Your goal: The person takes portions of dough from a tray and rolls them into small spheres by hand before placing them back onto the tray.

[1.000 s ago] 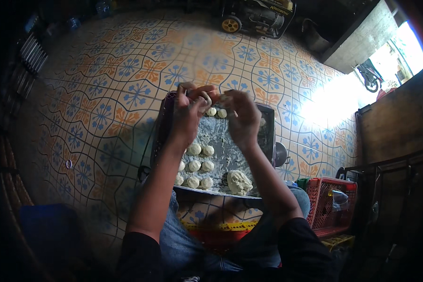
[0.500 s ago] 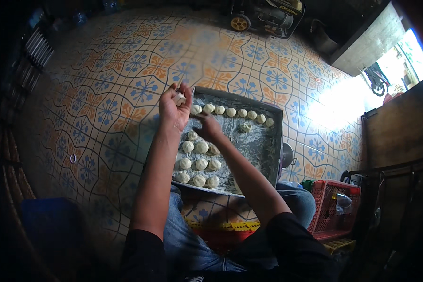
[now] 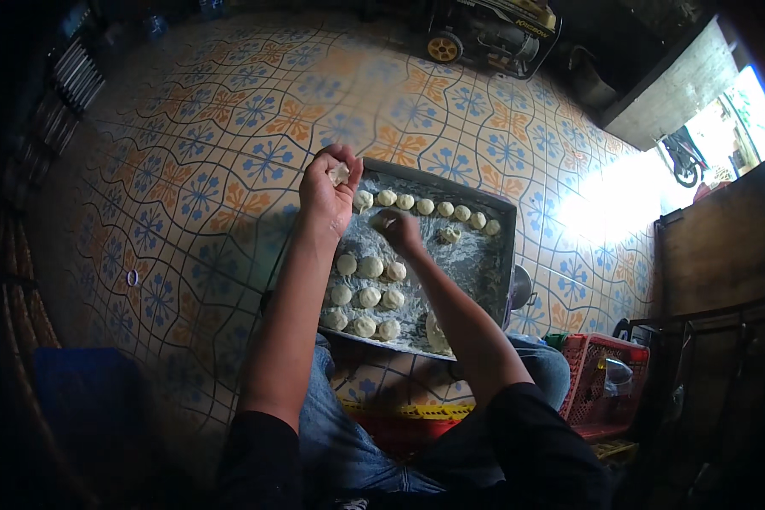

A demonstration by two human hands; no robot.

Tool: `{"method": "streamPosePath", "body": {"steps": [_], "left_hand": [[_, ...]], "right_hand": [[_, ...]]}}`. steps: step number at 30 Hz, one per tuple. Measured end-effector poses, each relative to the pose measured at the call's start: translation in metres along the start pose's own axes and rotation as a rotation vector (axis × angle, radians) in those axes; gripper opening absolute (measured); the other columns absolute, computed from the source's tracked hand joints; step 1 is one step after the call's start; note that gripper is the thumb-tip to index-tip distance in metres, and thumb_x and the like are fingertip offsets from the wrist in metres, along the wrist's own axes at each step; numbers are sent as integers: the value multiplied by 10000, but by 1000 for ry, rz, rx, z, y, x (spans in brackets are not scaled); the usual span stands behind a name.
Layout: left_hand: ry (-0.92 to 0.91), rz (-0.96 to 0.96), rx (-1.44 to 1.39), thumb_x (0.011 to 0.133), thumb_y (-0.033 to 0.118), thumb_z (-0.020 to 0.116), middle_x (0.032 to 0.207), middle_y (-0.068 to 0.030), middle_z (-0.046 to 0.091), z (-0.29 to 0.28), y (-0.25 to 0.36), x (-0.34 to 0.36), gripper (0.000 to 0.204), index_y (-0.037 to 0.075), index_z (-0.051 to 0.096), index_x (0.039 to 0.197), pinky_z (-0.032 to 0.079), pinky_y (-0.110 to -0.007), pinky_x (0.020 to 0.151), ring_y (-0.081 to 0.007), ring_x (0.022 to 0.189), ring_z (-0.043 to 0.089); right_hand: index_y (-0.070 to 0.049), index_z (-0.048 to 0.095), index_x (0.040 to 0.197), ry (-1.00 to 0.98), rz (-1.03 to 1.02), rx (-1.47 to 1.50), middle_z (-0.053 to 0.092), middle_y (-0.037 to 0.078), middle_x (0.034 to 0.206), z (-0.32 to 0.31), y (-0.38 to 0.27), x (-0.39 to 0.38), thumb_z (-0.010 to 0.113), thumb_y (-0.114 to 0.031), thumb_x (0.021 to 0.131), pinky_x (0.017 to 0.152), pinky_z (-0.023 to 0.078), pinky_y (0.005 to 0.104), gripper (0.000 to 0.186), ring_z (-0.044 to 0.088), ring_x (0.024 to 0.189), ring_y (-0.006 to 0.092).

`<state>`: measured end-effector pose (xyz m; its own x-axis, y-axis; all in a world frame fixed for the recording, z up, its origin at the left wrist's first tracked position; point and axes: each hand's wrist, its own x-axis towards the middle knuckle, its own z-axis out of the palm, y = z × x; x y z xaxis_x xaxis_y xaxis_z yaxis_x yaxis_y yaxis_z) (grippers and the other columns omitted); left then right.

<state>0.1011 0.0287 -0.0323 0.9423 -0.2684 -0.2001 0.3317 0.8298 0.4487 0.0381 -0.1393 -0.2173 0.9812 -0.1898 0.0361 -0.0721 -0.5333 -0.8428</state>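
Head view: a small lump of dough (image 3: pixel 338 174), pale cream and uneven in shape, shows between the curled fingers of the left hand (image 3: pixel 333 183), which is closed around it. The lump sits at the far left corner of a grey tray (image 3: pixel 484 263), held up by the hand. The right hand (image 3: pixel 399 228) is over the tray, just nearer than a row of dough balls (image 3: pixel 425 206); its fingers are bent inward, and I cannot tell whether they grip anything.

That row has eight pale, rounded balls running along the far side, and one rougher ball (image 3: pixel 450 235) lies apart, just to the right of the right hand. Nearer the person, on the left half, stand three rows of larger balls (image 3: pixel 370 297), three to a row. A bigger mass of dough (image 3: pixel 438 331) is partly hidden behind the right forearm (image 3: pixel 476 331).

White flour streaks the tray's base. Around it spreads a floor (image 3: pixel 204 195) of blue and orange patterned tiles. A generator (image 3: pixel 493 34) stands beyond, a red crate (image 3: pixel 588 399) sits to the right, and bright light falls from the doorway (image 3: pixel 739 110).
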Motion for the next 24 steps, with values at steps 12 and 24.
{"method": "streamPosePath", "body": {"steps": [12,24], "left_hand": [[-340,-595,15,1060,553,287,1436,-170,574,37,-73,-47,696,6,526,1418,551,-579,982,-370,1244,622],[-745,441,1178,1023,190,582,1318,-127,699,47,-160,-125,294,98,714,1270,368,-444,1170,-280,1330,596]], "right_hand": [[-79,588,1435,145,-375,72,599,165,1395,-188,-169,-83,662,-7,874,989,528,333,570,585,1258,244],[-83,443,1423,195,307,1746,604,159,1304,-131,-111,-135,401,-661,1020,1058,477,498,706,569,1279,338]]}}
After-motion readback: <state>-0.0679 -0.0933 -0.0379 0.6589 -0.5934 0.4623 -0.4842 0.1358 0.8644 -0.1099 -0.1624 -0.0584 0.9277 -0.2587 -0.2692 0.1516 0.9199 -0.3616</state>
